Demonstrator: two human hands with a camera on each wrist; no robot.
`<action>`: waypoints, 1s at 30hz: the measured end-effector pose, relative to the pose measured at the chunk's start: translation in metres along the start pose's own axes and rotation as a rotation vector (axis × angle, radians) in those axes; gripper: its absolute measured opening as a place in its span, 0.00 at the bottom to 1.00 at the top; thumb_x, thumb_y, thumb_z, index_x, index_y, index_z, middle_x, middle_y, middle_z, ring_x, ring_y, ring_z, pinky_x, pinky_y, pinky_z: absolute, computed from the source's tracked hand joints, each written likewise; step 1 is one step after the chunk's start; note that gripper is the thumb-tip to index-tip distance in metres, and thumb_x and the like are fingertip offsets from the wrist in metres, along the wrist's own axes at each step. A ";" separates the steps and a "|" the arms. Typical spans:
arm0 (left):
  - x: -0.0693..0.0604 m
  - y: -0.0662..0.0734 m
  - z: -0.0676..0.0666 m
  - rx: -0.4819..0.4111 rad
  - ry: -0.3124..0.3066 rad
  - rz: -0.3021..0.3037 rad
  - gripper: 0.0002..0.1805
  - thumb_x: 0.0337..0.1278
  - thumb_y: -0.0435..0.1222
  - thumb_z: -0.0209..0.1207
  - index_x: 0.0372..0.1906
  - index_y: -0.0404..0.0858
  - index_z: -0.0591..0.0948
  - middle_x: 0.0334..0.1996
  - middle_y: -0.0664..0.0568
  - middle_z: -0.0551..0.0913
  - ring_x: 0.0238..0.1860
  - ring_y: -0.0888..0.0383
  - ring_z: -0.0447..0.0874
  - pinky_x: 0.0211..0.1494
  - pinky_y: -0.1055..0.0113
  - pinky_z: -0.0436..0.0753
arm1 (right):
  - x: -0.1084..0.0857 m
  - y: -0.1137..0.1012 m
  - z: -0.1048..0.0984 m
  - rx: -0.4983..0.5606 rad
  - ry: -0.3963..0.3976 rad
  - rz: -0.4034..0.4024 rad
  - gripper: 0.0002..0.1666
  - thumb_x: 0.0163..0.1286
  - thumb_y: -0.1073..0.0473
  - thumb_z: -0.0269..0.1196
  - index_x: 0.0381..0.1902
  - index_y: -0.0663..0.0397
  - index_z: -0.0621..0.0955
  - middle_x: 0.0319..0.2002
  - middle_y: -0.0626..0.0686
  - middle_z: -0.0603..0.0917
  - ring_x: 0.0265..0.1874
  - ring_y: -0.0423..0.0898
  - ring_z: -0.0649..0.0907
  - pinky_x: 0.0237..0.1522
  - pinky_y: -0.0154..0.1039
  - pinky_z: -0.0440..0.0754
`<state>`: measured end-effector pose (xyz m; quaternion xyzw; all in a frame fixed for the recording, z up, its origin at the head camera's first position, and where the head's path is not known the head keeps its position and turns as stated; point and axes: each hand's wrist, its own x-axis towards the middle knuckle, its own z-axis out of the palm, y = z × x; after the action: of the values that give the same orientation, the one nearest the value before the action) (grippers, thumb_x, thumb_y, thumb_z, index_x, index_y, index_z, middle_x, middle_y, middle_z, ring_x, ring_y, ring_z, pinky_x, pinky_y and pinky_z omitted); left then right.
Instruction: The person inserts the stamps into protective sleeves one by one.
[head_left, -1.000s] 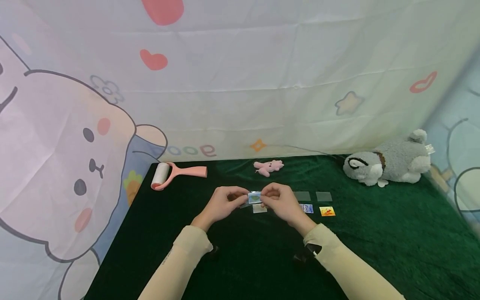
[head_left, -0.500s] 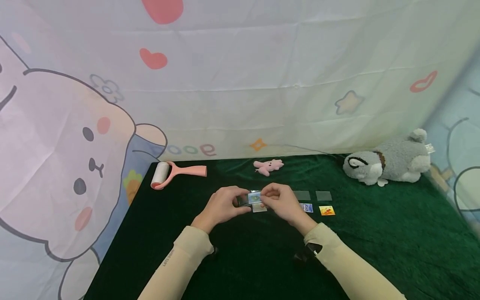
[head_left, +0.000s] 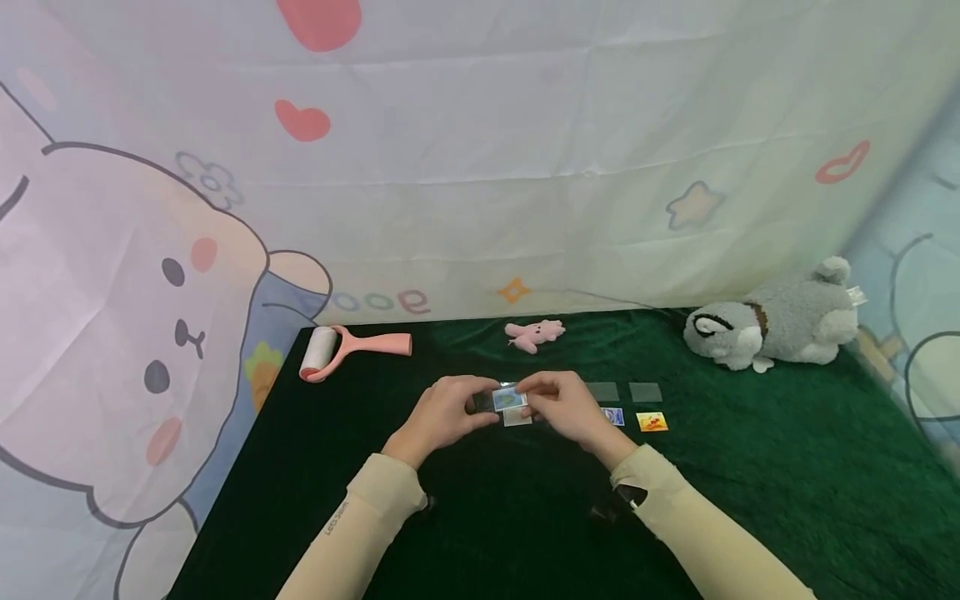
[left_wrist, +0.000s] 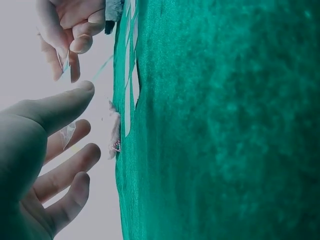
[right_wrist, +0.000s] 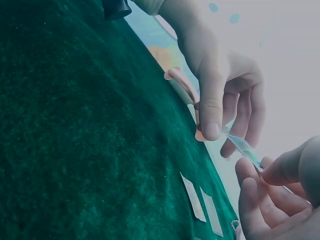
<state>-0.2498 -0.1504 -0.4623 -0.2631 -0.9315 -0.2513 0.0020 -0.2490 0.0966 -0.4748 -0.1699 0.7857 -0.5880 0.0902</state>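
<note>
My left hand (head_left: pixel 442 414) holds a clear plastic card sleeve (head_left: pixel 483 402) between its thumb and fingers; in the left wrist view these fingers are well spread, with the sleeve's clear end (left_wrist: pixel 68 134) by the index finger. A small blue-bordered picture card (head_left: pixel 510 398) overlaps the sleeve at its right; how deep it sits inside I cannot tell. My right hand (head_left: pixel 561 408) pinches the card's right end between thumb and fingers, as the right wrist view also shows at the card's edge (right_wrist: pixel 245 147). Just below on the cloth lies a pale card (head_left: pixel 517 417).
To the right lie two clear sleeves (head_left: pixel 602 392) in a row, with a blue card (head_left: pixel 613 417) and an orange card (head_left: pixel 652 422) before them. Behind are a pink lint roller (head_left: pixel 360 343), a small pink plush (head_left: pixel 535 335) and a grey plush penguin (head_left: pixel 772 325) on green cloth (head_left: pixel 787 483).
My left hand has gone from pinching close at the card to a wider hold, baring the sleeve's left part. The right hand keeps its pinch, and the card has tilted slightly.
</note>
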 end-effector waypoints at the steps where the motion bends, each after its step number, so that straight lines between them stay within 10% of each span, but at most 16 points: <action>1: 0.000 0.000 0.000 -0.008 -0.003 -0.002 0.25 0.63 0.45 0.74 0.64 0.48 0.84 0.51 0.54 0.88 0.38 0.59 0.82 0.40 0.68 0.82 | 0.000 0.000 0.000 -0.003 -0.002 -0.006 0.13 0.79 0.66 0.60 0.56 0.63 0.85 0.53 0.61 0.87 0.41 0.53 0.88 0.46 0.49 0.87; 30: 0.001 0.006 0.001 -0.065 -0.026 -0.008 0.26 0.63 0.43 0.74 0.65 0.47 0.83 0.51 0.55 0.88 0.39 0.62 0.84 0.41 0.68 0.84 | 0.001 0.000 0.001 0.015 -0.012 0.009 0.13 0.77 0.65 0.63 0.56 0.62 0.79 0.47 0.58 0.90 0.41 0.51 0.88 0.45 0.43 0.87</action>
<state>-0.2474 -0.1454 -0.4599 -0.2624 -0.9238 -0.2782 -0.0195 -0.2493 0.0957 -0.4751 -0.1690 0.7814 -0.5926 0.0988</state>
